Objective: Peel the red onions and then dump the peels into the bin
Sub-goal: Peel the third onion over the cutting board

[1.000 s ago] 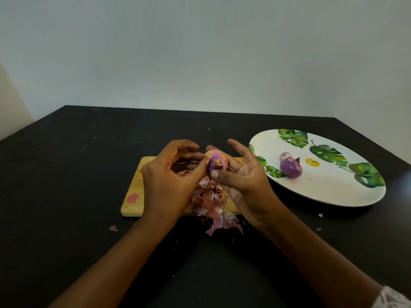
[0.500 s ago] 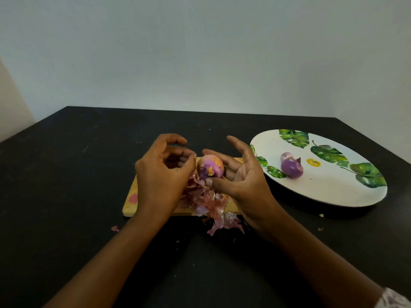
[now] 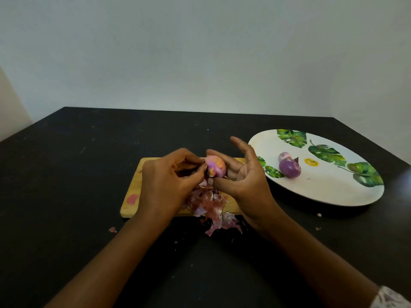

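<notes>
A half-peeled red onion (image 3: 215, 166), purple with orange patches, is held above the wooden cutting board (image 3: 133, 193). My right hand (image 3: 241, 176) cradles it with thumb and curled fingers. My left hand (image 3: 165, 177) pinches the skin on the onion's left side with its fingertips. A heap of pink onion peels (image 3: 209, 205) lies on the board's front edge and spills onto the black table (image 3: 66, 174). Two peeled onions, a larger one (image 3: 289, 167) and a small one (image 3: 284, 156), sit on the leaf-patterned white plate (image 3: 333, 187). No bin is in view.
Small peel scraps lie on the table at the left (image 3: 112, 229) and near the plate's front (image 3: 319, 214). The plate stands to the right of the board. A pale wall closes the table's far side.
My left hand drew back from the onion half a second ago and has returned to pinch its skin. My right hand has turned the onion slightly.
</notes>
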Available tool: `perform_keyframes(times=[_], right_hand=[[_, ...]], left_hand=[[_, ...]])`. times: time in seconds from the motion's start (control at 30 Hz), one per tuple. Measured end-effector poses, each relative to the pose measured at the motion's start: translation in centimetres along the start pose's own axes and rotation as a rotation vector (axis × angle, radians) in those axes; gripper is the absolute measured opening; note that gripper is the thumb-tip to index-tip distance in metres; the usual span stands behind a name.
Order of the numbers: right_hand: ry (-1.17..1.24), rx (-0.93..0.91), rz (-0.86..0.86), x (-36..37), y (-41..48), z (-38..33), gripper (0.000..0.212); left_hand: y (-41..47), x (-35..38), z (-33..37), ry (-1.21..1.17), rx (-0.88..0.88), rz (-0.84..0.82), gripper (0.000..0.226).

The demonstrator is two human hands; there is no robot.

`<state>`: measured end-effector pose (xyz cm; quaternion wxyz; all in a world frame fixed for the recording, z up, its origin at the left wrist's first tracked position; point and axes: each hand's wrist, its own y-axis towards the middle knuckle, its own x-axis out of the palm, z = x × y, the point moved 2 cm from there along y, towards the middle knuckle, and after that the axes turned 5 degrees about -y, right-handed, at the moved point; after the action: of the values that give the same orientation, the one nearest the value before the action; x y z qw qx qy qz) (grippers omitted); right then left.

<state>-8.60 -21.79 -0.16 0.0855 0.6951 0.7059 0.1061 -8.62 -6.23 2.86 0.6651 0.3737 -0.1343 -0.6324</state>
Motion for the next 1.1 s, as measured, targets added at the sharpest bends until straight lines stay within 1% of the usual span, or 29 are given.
perform_keyframes(times=[0.2,0.33,0.43,0.53,0.83,0.97,1.1], right_hand=[[0.015,0.016,-0.009,0.32,-0.18,-0.28,0.088],[0.076,0.036,-0.007,0.29,-0.12,-0.65,0.087],[0.098,0.051,0.0,0.13,-0.03,-0.64,0.086],[0.078,0.057,0.004,0.15,-0.1,-0.44,0.086],[0.104,0.073,0.001,0.4,-0.29,-0.65,0.088],[0.121,0.093,0.003,0.13,-0.14,-0.74,0.089],[0.082,0.088,0.009,0.26,-0.32,-0.62,0.09]], left_hand=[[-0.26,0.02,-0.14,0.043,0.044,0.08,0.012],[-0.09,0.07,0.15,-0.03,0.015,0.106,0.014],[0.01,0.16,0.34,-0.065,0.005,0.071,0.014],[0.0,0.07,0.22,-0.045,0.002,0.04,0.011],[-0.07,0.09,0.16,-0.035,0.004,0.095,0.01],[-0.03,0.19,0.25,-0.071,-0.003,0.048,0.013],[-0.02,0.12,0.24,-0.042,-0.002,0.028,0.013]])
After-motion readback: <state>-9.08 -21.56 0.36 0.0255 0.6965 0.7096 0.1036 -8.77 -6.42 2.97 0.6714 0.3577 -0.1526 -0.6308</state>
